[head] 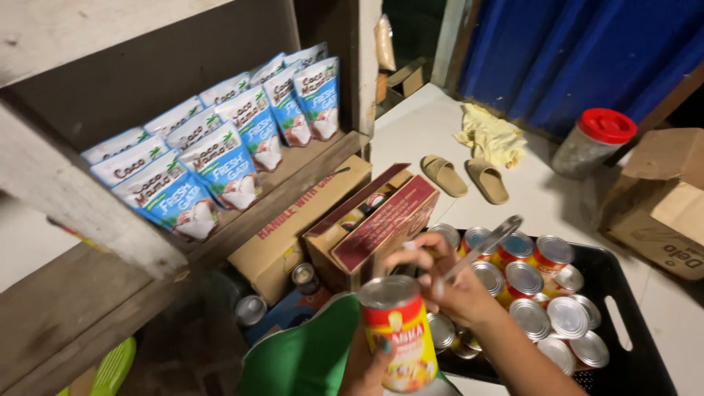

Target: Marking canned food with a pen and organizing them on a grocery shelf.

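My left hand (pixel 364 367) holds a red and yellow tin can (pixel 400 339) upright near the bottom of the head view, its silver lid up. My right hand (pixel 444 279) is just above and behind the can, fingers closed on a thin silvery strip-like object (pixel 485 242) that points up to the right. Behind my hands lies a black plastic crate (pixel 623 323) filled with several similar cans (pixel 539 290), lids up. A green cloth (pixel 308 359) lies below my left arm.
A wooden shelf (pixel 88 293) on the left carries rows of blue pouches (pixel 213 158). Cardboard boxes (pixel 367 227) sit under it. On the white floor are tan slippers (pixel 466 176), a yellow rag (pixel 493 136), a red-lidded jar (pixel 592 143) and a carton (pixel 664 202).
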